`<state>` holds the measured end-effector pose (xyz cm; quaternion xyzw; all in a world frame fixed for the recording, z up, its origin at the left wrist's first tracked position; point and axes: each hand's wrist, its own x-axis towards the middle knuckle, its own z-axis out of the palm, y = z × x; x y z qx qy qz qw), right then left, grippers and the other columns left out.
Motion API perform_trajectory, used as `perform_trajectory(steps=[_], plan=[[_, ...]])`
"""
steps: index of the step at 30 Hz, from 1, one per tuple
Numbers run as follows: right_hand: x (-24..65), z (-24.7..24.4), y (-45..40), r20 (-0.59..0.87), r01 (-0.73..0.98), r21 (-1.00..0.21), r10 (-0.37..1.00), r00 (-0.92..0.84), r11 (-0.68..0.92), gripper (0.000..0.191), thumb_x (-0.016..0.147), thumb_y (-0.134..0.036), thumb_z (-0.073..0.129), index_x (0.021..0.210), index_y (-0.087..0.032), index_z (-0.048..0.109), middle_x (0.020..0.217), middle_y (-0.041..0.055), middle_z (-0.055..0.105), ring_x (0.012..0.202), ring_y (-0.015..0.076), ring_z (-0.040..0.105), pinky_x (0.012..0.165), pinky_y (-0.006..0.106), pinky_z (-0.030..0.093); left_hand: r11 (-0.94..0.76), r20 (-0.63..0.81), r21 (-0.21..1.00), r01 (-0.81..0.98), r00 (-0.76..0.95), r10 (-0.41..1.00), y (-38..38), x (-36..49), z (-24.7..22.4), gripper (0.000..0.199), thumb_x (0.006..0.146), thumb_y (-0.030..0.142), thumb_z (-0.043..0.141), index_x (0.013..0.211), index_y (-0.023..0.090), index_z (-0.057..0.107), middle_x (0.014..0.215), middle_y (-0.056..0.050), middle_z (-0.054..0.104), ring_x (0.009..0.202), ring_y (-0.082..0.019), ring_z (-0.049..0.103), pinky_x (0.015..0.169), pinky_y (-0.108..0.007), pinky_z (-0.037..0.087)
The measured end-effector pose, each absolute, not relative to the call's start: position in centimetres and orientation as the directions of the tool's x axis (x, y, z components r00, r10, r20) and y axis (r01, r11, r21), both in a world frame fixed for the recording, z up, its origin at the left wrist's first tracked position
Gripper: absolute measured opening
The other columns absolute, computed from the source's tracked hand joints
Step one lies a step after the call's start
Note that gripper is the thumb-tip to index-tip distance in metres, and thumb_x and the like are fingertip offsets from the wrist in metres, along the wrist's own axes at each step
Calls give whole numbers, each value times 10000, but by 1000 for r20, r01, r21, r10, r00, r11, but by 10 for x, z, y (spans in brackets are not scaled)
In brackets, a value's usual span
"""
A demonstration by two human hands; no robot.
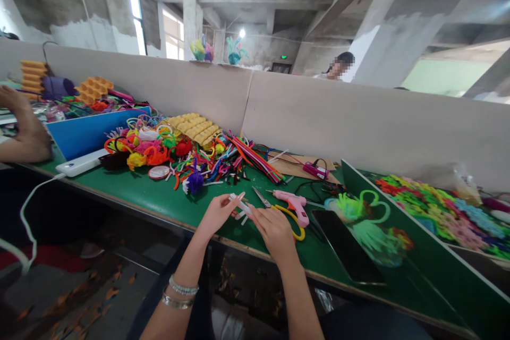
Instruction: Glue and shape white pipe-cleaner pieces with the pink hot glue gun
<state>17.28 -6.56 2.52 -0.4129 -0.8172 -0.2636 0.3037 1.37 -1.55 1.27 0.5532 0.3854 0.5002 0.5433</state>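
Near the front edge of the green table [151, 206], my left hand [218, 214] and my right hand [274, 227] are close together, fingers closed on a bundle of short white strips [241, 205]. Some strip ends stick out below the fingers. Just behind my right hand lie scissors [295, 220] with yellow handles, their blades apart. A pink glue gun [294, 204] rests beside them. Left of centre, a dark purple pompom [195, 183] lies behind my hands.
Colourful pipe cleaners [255, 156] and fuzzy pieces are heaped at the back. A black phone [346, 247] lies right, beside a green divider [422, 234]. A white power strip [84, 163] sits left, near another person's arm [27, 133].
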Motion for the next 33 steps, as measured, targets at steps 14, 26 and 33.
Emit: perform_trajectory(steps=[14,26,33], plan=[[171,21,-68,776,858,146,481,-408,493,238,840,-201,454,1015,-149,606,759,54,667,726,152,590,695,283,435,-139,184,948,-286,139,973,-16,19,15,313,597,394,672,756,125,704,570,21,527,532,-71,449,520,-191,408],[176,18,-63,856,817,-56,448,-256,573,242,822,-147,454,974,-200,634,833,35,687,768,137,622,728,284,492,96,36,811,-578,213,976,-20,31,18,310,497,362,748,658,127,627,505,43,524,421,-26,436,437,-152,372],[176,20,-63,885,816,-129,437,-162,563,232,810,-154,462,889,-221,670,779,31,693,720,143,634,681,289,519,80,42,830,-551,205,978,-21,35,16,333,504,384,742,693,128,645,573,21,579,466,-37,471,487,-166,415]])
